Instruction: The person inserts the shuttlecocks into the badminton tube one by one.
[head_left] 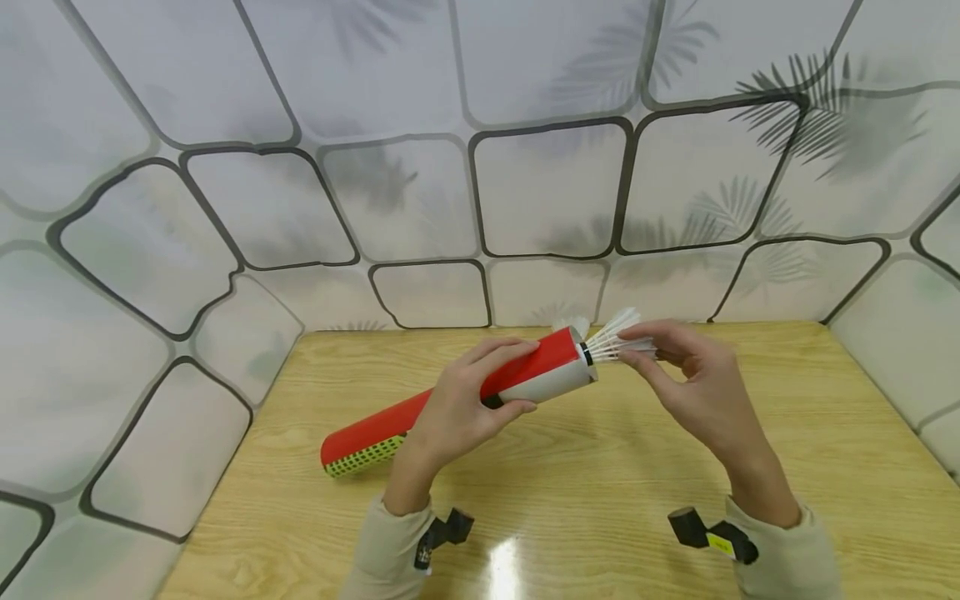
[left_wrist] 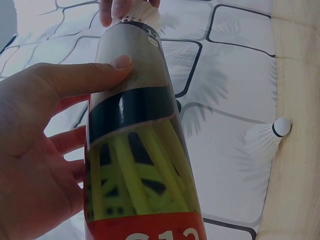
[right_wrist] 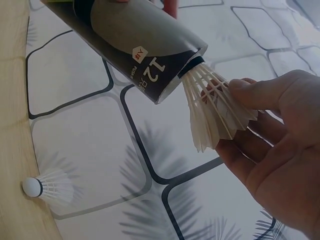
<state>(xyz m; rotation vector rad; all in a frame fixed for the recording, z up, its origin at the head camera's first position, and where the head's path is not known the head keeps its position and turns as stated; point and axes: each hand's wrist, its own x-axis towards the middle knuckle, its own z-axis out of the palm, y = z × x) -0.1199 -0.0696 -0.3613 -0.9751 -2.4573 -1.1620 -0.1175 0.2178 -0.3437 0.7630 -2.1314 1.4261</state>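
My left hand [head_left: 467, 398] grips a red, grey and green shuttlecock tube [head_left: 378, 429], its thumb and fingers wrapped about the upper part. The tube slants above the table with its mouth up and to the right. At that mouth, my right hand [head_left: 693, 375] pinches a white feather shuttlecock [right_wrist: 217, 102] by its skirt. The shuttlecock's dark-banded base end sits at the tube's rim, and its cork is hidden inside. Another shuttlecock [left_wrist: 281, 127] lies on the table beyond the tube, near the wall; in the head view the tube mostly covers it.
A light wood table [head_left: 600, 500] lies under both hands. Behind it and along the sides rises a pale wall covering [head_left: 551, 192] with dark stone-like outlines and leaf patterns. Small black wrist cameras [head_left: 708, 537] sit on the beige sleeves [head_left: 787, 554].
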